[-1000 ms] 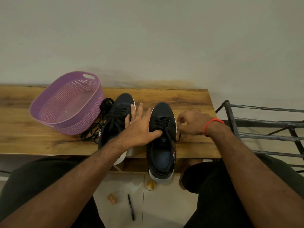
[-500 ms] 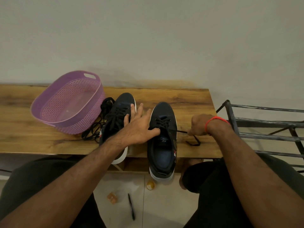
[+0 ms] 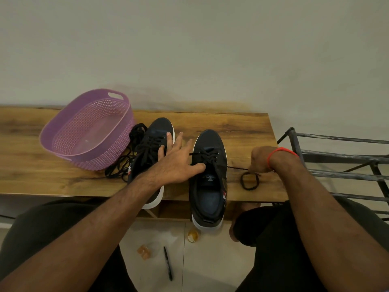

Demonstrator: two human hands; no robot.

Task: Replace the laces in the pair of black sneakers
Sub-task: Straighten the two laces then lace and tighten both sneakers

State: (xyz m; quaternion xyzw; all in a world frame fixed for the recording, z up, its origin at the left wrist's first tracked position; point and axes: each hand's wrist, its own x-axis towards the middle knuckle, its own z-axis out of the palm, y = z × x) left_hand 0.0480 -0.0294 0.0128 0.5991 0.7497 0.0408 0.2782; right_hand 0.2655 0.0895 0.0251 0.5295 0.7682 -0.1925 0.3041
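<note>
Right hand (image 3: 260, 159) pinches lace (image 3: 235, 168) beside sneaker (image 3: 208, 175); left hand (image 3: 179, 163) spread, steadying it

Wall: plain off-white wall (image 3: 189, 49) fills the upper half, dull and evenly lit, with a faint brownish smudge just above the desk's back edge.
Desk: wooden desk (image 3: 248, 131) with dark grain streaks runs from the left edge and ends short of the right side.
Rack: dark metal rack (image 3: 336, 159) of bare bars stands just beside the desk's right end.
Floor: pale tiles (image 3: 210, 260) below, one grout line running toward the camera.
Light: soft, dim, no hard shadows.
</note>
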